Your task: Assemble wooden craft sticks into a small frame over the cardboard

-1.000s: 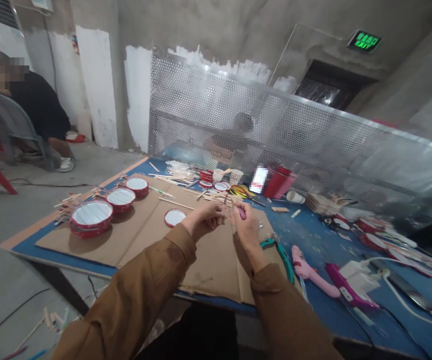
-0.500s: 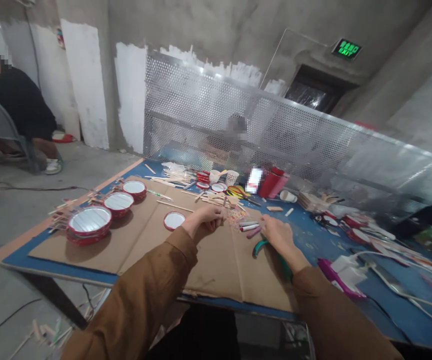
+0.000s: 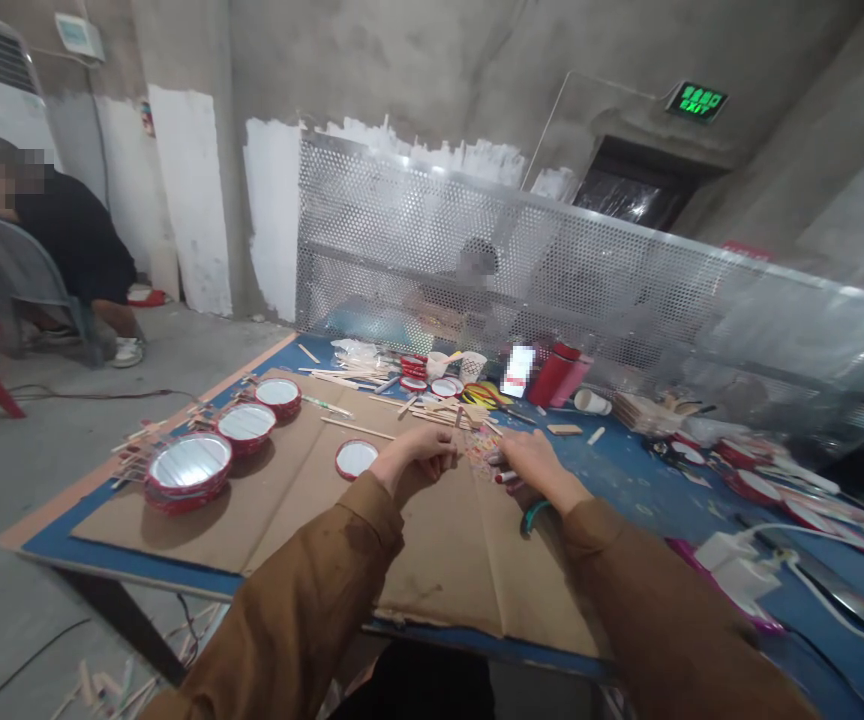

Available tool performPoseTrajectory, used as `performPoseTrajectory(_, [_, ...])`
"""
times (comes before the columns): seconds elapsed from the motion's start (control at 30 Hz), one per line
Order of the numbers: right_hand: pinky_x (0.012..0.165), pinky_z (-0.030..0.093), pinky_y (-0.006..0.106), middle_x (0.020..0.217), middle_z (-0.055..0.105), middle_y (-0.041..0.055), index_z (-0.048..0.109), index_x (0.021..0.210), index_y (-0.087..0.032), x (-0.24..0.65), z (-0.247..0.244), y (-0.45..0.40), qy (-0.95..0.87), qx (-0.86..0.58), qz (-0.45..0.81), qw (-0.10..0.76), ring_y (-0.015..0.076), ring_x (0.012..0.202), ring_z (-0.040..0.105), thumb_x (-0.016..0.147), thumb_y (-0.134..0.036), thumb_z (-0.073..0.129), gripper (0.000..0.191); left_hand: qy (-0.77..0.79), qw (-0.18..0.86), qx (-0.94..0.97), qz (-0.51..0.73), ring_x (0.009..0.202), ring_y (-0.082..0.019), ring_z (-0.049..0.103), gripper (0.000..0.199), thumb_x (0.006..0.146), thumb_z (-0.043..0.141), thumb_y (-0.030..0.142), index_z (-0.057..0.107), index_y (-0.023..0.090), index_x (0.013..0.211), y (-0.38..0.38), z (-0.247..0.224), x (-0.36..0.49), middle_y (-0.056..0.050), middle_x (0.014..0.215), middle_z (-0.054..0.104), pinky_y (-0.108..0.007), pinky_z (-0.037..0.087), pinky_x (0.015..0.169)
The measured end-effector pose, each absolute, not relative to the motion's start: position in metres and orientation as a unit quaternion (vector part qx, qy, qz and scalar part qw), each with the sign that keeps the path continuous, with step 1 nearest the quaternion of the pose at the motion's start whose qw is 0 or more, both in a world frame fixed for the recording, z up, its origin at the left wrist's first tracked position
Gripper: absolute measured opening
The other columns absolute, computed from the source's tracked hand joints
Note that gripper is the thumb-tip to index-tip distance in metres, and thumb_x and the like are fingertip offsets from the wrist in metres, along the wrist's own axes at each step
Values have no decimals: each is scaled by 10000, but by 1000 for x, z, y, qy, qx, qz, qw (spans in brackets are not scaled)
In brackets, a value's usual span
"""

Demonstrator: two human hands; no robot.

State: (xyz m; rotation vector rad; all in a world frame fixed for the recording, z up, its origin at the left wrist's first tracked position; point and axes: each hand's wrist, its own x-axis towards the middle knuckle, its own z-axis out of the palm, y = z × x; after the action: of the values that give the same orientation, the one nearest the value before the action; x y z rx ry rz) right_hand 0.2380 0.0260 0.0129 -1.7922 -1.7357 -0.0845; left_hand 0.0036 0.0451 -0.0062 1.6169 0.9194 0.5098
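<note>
My left hand (image 3: 424,455) is closed above the brown cardboard, fingers curled together; whatever it pinches is too small to make out. A short brown stick (image 3: 459,416) shows just beyond its fingertips. My right hand (image 3: 535,464) reaches to a small heap of colourful rubber bands (image 3: 481,446), its fingertips drawn together at the heap's right edge. Beneath that hand lie marker-like sticks, one with a red end (image 3: 505,478), mostly covered. A teal curved tool handle (image 3: 534,517) sits under my right wrist. Left of my left hand lies a round red-rimmed white disc (image 3: 357,459).
Three red drum-like rounds with sticks, the nearest (image 3: 188,470) largest, stand on the cardboard's left. Thin wooden sticks, yellow-handled scissors (image 3: 486,396), a phone (image 3: 518,372) and a red bottle (image 3: 556,374) line the back. A white charger (image 3: 732,558) with cables lies right. A perforated metal screen (image 3: 402,240) stands behind.
My right hand has moved left and forward, from beside the markers to the rubber bands, covering most of the markers. My left hand stays closed in about the same place. The view has shifted slightly.
</note>
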Motion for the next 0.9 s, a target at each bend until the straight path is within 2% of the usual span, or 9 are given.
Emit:
performPoseTrajectory(0.07, [893, 592, 422, 1242, 670, 88, 648, 1254, -174, 245, 18, 29, -683, -680, -10, 265, 218, 1045, 682, 997, -384, 665, 333, 396, 565, 688, 223, 387, -79, 523, 186, 903, 601, 251, 569, 149, 751, 46, -8, 4, 32, 522, 573, -164, 409, 435])
performPoseTrajectory(0.13, [769, 563, 360, 855, 740, 66, 722, 820, -178, 254, 27, 32, -702, -678, 3, 217, 232, 850, 710, 893, -272, 752, 123, 402, 561, 690, 220, 387, -81, 520, 170, 908, 572, 231, 571, 149, 759, 47, -10, 5, 29, 517, 567, -164, 404, 431])
performPoseTrajectory(0.23, [633, 485, 327, 481, 605, 29, 540, 458, -211, 263, 35, 33, -733, -665, 24, 139, 246, 638, 682, 730, -169, 804, 381, 398, 561, 687, 234, 374, -79, 500, 190, 907, 575, 251, 566, 150, 746, 48, -14, 7, 32, 495, 547, -159, 386, 418])
performPoseTrajectory(0.33, [596, 483, 299, 505, 645, 23, 603, 495, -219, 259, 34, 28, -759, -640, 46, 109, 241, 623, 689, 681, -225, 830, 293, 389, 565, 682, 255, 379, -73, 495, 228, 878, 632, 292, 573, 143, 716, 48, -17, 8, 23, 495, 551, -152, 367, 410])
performPoseTrajectory(0.47, [730, 510, 284, 768, 774, 82, 717, 676, -200, 247, 33, 19, -825, -561, -48, -39, 260, 844, 751, 739, -204, 781, 90, 403, 559, 689, 227, 388, -74, 514, 220, 876, 634, 280, 578, 144, 712, 48, -12, 6, 26, 502, 563, -149, 383, 419])
performPoseTrajectory(0.57, [803, 486, 300, 968, 785, 146, 735, 891, -168, 243, 39, 13, -814, -566, -119, -57, 274, 967, 739, 797, -133, 695, 109, 416, 551, 690, 215, 387, -88, 525, 174, 892, 585, 220, 578, 148, 734, 45, -6, 6, 29, 518, 572, -173, 411, 432])
performPoseTrajectory(0.67, [743, 465, 284, 1003, 768, 151, 685, 1056, -152, 238, 41, 7, -776, -611, -155, 30, 236, 895, 723, 891, -163, 582, 194, 427, 544, 690, 214, 380, -90, 510, 196, 914, 531, 173, 569, 147, 723, 42, -5, 8, 29, 509, 553, -182, 410, 441])
performPoseTrajectory(0.83, [540, 459, 260, 615, 667, -3, 666, 889, -196, 201, 21, -1, -622, -570, 124, 523, 175, 562, 622, 810, -476, 640, 292, 414, 532, 685, 277, 352, -55, 430, 260, 948, 490, 151, 554, 141, 696, 41, -14, 13, 50, 457, 478, -142, 323, 405])
performPoseTrajectory(0.9, [472, 441, 234, 594, 668, -16, 655, 881, -193, 180, 11, -3, -511, -534, 239, 630, 154, 504, 614, 694, -535, 739, 399, 415, 546, 688, 239, 356, -61, 452, 270, 959, 479, 143, 557, 139, 700, 43, -14, 12, 43, 468, 500, -153, 359, 420])
